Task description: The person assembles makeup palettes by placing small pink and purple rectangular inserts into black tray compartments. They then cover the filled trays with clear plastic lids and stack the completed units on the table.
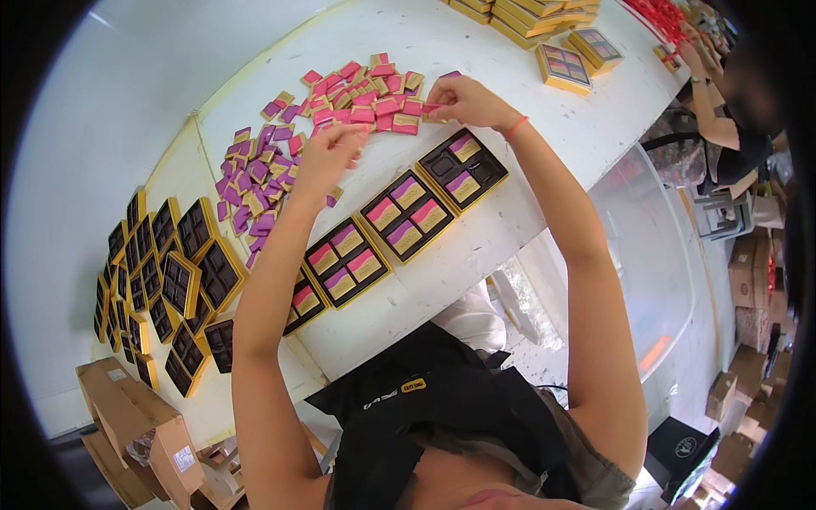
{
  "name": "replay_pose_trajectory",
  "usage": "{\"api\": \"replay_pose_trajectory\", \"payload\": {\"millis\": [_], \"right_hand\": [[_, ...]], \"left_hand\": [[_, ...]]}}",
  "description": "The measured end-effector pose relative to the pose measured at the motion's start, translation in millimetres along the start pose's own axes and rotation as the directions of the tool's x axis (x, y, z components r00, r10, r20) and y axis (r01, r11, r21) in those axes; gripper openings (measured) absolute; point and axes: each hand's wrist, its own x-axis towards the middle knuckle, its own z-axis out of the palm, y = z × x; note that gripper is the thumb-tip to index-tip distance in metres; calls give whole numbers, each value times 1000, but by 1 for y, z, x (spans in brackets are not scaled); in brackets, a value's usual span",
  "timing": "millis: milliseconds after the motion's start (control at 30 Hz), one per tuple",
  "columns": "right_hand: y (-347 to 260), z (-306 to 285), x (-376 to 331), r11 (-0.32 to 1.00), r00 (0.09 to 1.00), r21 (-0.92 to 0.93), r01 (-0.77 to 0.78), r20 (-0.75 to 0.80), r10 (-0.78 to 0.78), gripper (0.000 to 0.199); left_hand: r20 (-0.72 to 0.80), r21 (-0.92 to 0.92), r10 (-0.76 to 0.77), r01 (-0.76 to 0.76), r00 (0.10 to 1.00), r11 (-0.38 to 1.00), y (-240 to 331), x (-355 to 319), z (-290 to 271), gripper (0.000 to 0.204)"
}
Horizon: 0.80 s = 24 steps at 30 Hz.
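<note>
- Right fingers (444, 95) pinch a pink piece (431, 108) at the edge of the pink pile (364, 112).
- Left fingers (347, 138) curl near that pile (whether holding anything, I cannot tell).
- Half-filled box (483, 170) lies on the tabletop (586, 127).

I register the bare left hand (330, 160) and bare right hand (473, 102) extended forward, fingers (452, 93) bent, forearms (557, 191) apart.

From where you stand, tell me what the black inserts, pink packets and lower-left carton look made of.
Black inserts: probably moulded plastic, slightly glossy, judging by highlights around the recesses.
Pink packets: perhaps foil or coated paper, smooth-looking.
Lower-left carton: likely cardboard, matte brown.
</note>
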Motion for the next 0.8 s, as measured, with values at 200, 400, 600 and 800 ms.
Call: {"api": "replay_pose_trajectory", "payload": {"millis": [200,400,600,800], "right_hand": [[-21,-21,-83,946,995,323,-3,-91,34,25],[-18,-11,-118,974,998,225,-30,-51,42,28],[-13,3,-132,983,978,-19,180,-107,-181,21],[-18,17,-135,871,913,-384,306,-142,-383,20]], "left_hand": [[438,-621,-83,368,895,693,32,-9,22,39],[272,-317,-93,180,958,931,30,-5,66,34],[8,-84,35,-34,999,996,37,-7,105,18],[-116,160,361,-341,925,926,6,-12,124,19]]}}
